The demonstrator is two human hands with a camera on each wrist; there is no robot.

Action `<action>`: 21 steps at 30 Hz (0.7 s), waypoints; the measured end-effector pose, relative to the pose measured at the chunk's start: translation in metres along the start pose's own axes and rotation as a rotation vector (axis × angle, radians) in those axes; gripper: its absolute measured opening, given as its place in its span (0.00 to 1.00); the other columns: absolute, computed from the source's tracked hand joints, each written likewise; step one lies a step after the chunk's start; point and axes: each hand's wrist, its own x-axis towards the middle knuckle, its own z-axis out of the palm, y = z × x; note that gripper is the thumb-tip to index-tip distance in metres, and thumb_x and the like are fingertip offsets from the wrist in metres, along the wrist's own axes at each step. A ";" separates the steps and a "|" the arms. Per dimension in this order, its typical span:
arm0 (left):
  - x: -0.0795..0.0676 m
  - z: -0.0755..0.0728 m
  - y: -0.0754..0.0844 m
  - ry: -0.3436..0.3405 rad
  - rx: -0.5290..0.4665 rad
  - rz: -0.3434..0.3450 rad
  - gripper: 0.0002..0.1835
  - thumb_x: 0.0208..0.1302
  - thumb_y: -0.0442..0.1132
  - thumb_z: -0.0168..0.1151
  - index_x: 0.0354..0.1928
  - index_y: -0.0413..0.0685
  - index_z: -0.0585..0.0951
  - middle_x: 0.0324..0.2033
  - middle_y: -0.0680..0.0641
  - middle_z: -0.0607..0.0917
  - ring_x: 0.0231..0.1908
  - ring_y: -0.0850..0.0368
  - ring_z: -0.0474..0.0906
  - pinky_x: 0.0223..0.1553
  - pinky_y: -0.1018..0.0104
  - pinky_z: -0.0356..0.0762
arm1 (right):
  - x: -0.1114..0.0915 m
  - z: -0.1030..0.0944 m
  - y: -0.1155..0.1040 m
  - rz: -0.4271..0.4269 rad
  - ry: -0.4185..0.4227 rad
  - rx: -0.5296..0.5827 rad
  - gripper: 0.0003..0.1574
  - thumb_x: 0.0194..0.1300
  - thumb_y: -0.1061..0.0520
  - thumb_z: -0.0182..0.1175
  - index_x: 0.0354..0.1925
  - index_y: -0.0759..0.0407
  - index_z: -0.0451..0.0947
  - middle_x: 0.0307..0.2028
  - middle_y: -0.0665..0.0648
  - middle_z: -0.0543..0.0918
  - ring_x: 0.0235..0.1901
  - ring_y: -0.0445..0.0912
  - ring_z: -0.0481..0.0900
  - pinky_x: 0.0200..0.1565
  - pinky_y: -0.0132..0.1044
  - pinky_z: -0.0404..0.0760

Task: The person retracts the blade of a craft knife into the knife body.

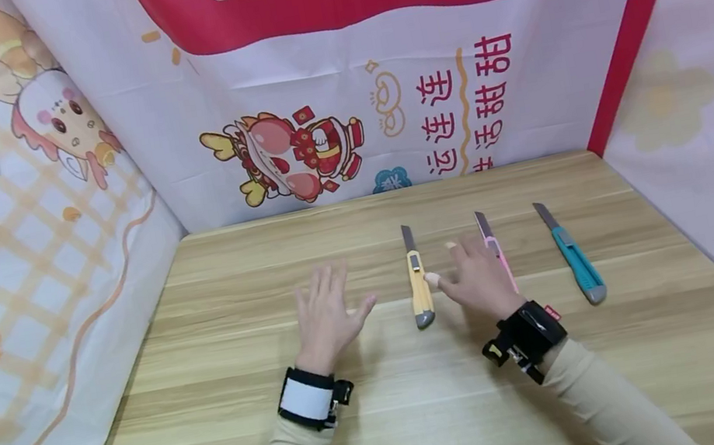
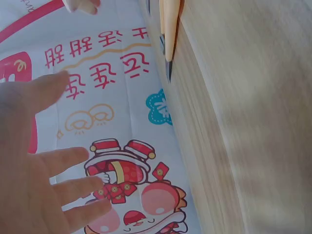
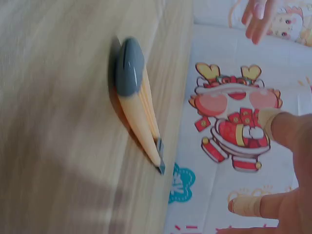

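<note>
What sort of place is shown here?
Probably a small staged workspace: white, colourfully printed fabric sheets hang behind and beside a pale wood-grain tabletop bearing yellow, pink and teal utility knives.

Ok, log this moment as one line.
Left hand: holding nothing | right hand: holding nothing, partly hiding pink utility knife | yellow utility knife: between hands | teal utility knife: rightmost, blade exposed

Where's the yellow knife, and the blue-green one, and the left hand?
Yellow knife (image 1: 421,292): head view, on its handle.
Blue-green knife (image 1: 579,265): head view, on its handle.
Left hand (image 1: 327,325): head view, back of the hand.
</note>
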 end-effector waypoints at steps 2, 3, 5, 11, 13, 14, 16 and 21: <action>-0.002 0.002 0.001 0.040 -0.022 0.019 0.38 0.64 0.64 0.55 0.69 0.50 0.67 0.71 0.40 0.66 0.71 0.41 0.62 0.72 0.34 0.55 | 0.001 0.004 -0.005 0.007 0.001 0.029 0.47 0.64 0.36 0.56 0.65 0.71 0.64 0.65 0.74 0.67 0.65 0.66 0.66 0.67 0.62 0.68; -0.003 0.003 0.001 0.070 -0.049 0.036 0.35 0.64 0.62 0.57 0.66 0.48 0.70 0.68 0.39 0.70 0.69 0.41 0.66 0.70 0.36 0.61 | 0.001 0.006 -0.009 0.017 -0.005 0.040 0.47 0.63 0.35 0.58 0.64 0.71 0.66 0.62 0.74 0.71 0.61 0.65 0.72 0.62 0.59 0.75; -0.005 0.006 0.003 0.112 -0.137 0.057 0.30 0.65 0.56 0.59 0.62 0.46 0.75 0.64 0.39 0.75 0.65 0.41 0.71 0.67 0.41 0.68 | 0.001 0.010 -0.016 0.035 -0.022 0.052 0.45 0.62 0.37 0.61 0.59 0.73 0.70 0.55 0.73 0.77 0.50 0.62 0.79 0.50 0.53 0.84; -0.007 0.012 0.007 0.122 -0.488 0.065 0.19 0.69 0.46 0.58 0.55 0.42 0.79 0.63 0.40 0.76 0.65 0.42 0.71 0.69 0.47 0.69 | 0.011 0.021 -0.033 0.126 -0.154 -0.002 0.27 0.58 0.40 0.65 0.28 0.64 0.76 0.26 0.59 0.79 0.23 0.48 0.73 0.21 0.34 0.70; -0.007 0.013 0.008 0.119 -0.554 0.061 0.18 0.70 0.45 0.56 0.55 0.42 0.79 0.63 0.40 0.75 0.66 0.42 0.70 0.69 0.46 0.68 | 0.015 0.026 -0.036 0.166 -0.195 -0.021 0.26 0.59 0.40 0.64 0.23 0.60 0.73 0.24 0.57 0.78 0.23 0.48 0.72 0.19 0.33 0.67; -0.006 0.014 0.009 0.117 -0.576 0.059 0.17 0.71 0.44 0.55 0.55 0.42 0.79 0.63 0.40 0.75 0.66 0.41 0.69 0.70 0.45 0.67 | 0.017 0.029 -0.037 0.185 -0.209 -0.028 0.25 0.59 0.40 0.64 0.21 0.58 0.72 0.23 0.56 0.78 0.23 0.48 0.73 0.19 0.33 0.67; -0.006 0.015 0.010 0.116 -0.602 0.056 0.17 0.72 0.44 0.53 0.54 0.42 0.79 0.64 0.40 0.74 0.66 0.41 0.69 0.69 0.45 0.67 | 0.021 0.035 -0.038 0.209 -0.206 -0.048 0.25 0.58 0.41 0.64 0.20 0.57 0.70 0.24 0.56 0.78 0.25 0.48 0.74 0.19 0.35 0.69; -0.006 0.019 0.011 0.123 -0.627 0.073 0.18 0.73 0.45 0.50 0.54 0.40 0.79 0.63 0.38 0.74 0.66 0.41 0.69 0.68 0.45 0.69 | 0.028 0.046 -0.041 0.263 -0.201 -0.080 0.25 0.57 0.39 0.65 0.20 0.56 0.71 0.25 0.56 0.79 0.26 0.49 0.77 0.20 0.37 0.71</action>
